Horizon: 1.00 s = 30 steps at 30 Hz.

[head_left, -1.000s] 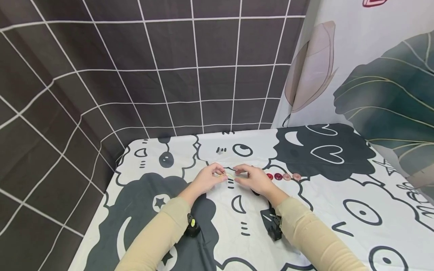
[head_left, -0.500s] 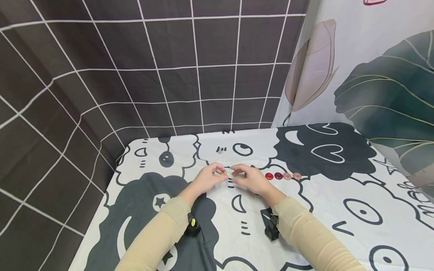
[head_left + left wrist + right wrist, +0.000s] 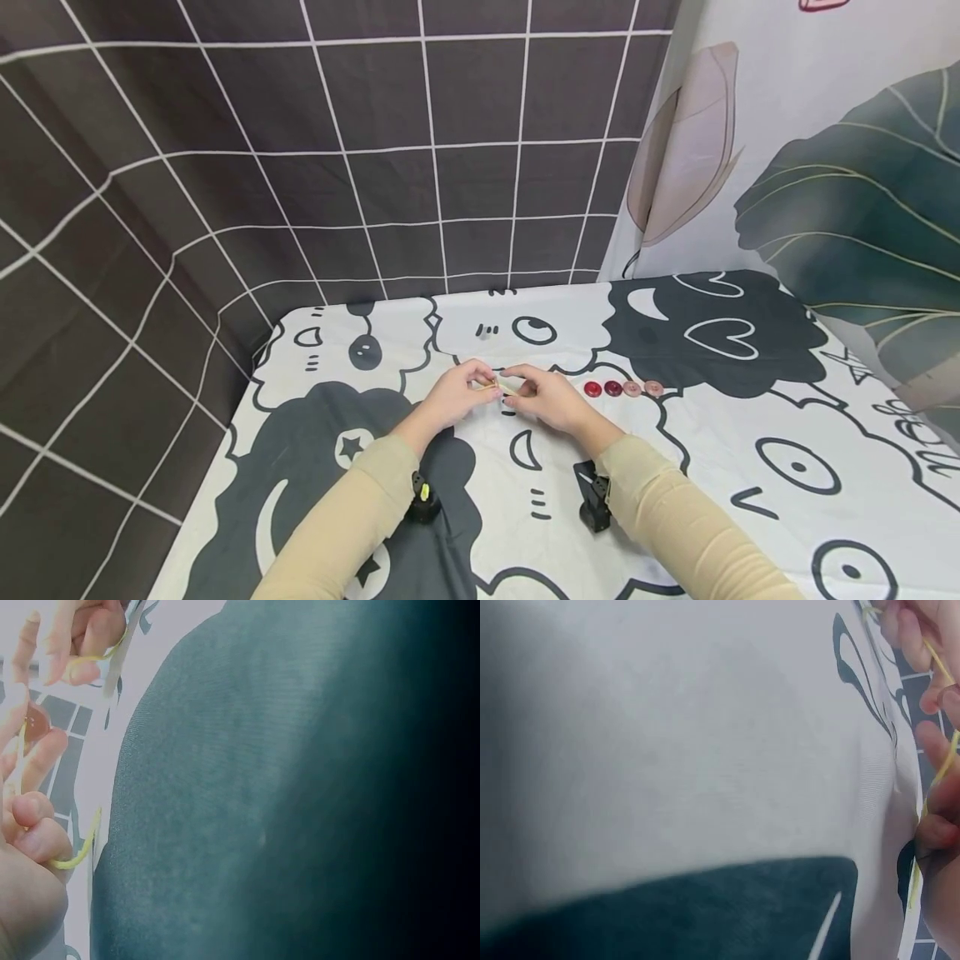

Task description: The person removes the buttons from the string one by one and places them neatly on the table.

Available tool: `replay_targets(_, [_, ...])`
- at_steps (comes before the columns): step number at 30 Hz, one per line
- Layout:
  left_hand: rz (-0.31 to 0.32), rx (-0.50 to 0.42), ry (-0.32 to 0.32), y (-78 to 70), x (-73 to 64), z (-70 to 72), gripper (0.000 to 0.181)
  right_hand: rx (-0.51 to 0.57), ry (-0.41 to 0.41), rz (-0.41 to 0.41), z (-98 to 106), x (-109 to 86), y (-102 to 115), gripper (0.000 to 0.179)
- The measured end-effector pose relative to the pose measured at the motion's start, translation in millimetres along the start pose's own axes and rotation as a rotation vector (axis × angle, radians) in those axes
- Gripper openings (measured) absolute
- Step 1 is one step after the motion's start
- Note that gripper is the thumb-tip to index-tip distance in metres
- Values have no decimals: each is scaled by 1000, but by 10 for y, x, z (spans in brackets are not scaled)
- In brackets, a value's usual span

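My left hand (image 3: 454,397) and right hand (image 3: 553,402) face each other over the patterned cloth, fingertips close together. In the left wrist view, the left fingers pinch a reddish-brown round button (image 3: 37,723) along with a thin yellow string (image 3: 20,742). A loose length of that string curls out below the left hand's bent fingers. Thumb and fingers of the right hand hold another stretch of it, seen as yellow string (image 3: 951,761) in the right wrist view. Fingers hide part of the button.
A row of several buttons, among them a bright red button (image 3: 592,389) and a pink button (image 3: 654,389), lies right of the right hand. The white-and-grey cartoon cloth (image 3: 720,467) covers the table. Behind it hangs a dark grid curtain (image 3: 480,183).
My right hand has moved slightly left, bringing its fingertips nearer the left hand's. The left hand stays almost where it was, and the row of buttons has not moved.
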<state>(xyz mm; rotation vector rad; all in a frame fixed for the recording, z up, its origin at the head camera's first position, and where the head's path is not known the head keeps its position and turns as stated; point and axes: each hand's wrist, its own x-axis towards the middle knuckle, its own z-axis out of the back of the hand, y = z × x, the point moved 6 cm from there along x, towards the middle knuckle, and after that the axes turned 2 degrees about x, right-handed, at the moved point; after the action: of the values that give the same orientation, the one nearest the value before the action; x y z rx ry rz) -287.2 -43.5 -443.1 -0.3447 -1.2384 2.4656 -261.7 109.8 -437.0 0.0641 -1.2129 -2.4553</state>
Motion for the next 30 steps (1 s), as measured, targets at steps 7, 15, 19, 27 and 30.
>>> replay_targets(7, [-7,-15,-1,5,-8,-17,23,-25,-23,4,8,5,9,40])
replay_targets(15, [1,-18,3,4,-5,-15,24,-44,-46,9,7,5,52,39])
replay_targets(19, [1,-28,10,-10,-7,-20,25,-32,-49,12,-1,3,61,37])
replay_targets(27, [-13,-30,21,-25,-9,-29,25,-15,-62,23,-11,0,53,35])
replay_targets(30, [-12,-29,19,-18,-3,-27,24,-13,-61,40,-15,0,68,35])
